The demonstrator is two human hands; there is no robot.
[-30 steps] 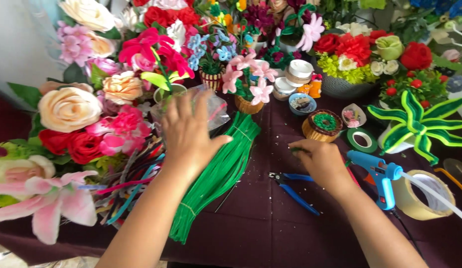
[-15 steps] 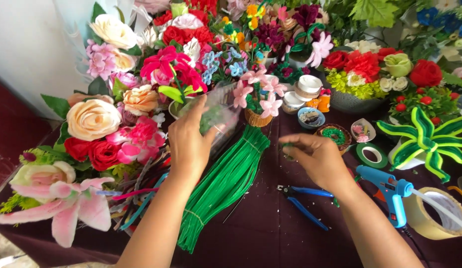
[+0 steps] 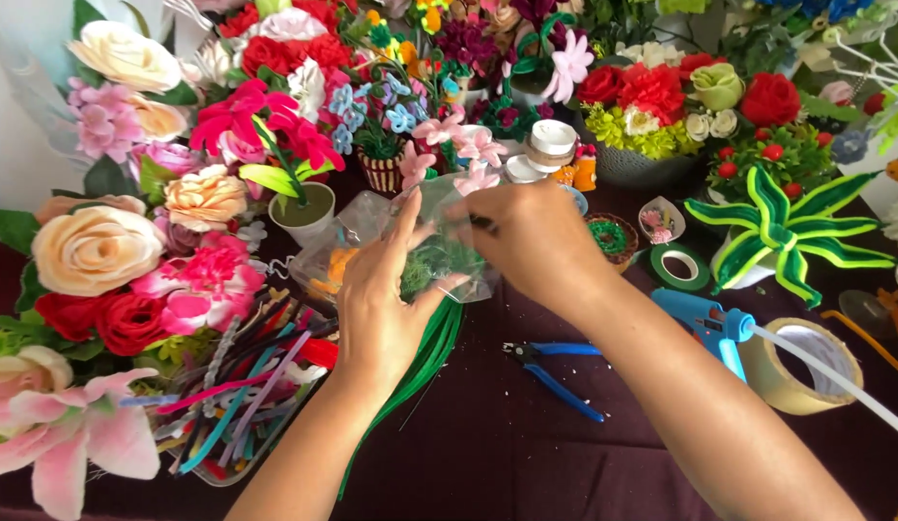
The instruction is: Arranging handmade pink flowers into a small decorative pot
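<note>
A clear plastic bag (image 3: 439, 253) with green stems inside is held up over the dark table between both hands. My left hand (image 3: 381, 304) supports the bag from below and the left, fingers spread against the plastic. My right hand (image 3: 531, 236) pinches the bag's top right edge. The bundle of green pipe-cleaner stems (image 3: 425, 362) runs down from the bag toward the table's near edge.
Handmade flowers crowd the left and back, with a large cream rose (image 3: 94, 249). A tray of mixed coloured stems (image 3: 238, 396) lies left. Blue-handled pliers (image 3: 555, 371), a blue glue gun (image 3: 704, 323), a tape roll (image 3: 801, 367) and green floral tape (image 3: 680, 265) sit to the right.
My right hand moved from the table by the pliers up to the bag's top. Both hands now hold the bag, lifted off the stem bundle's upper end.
</note>
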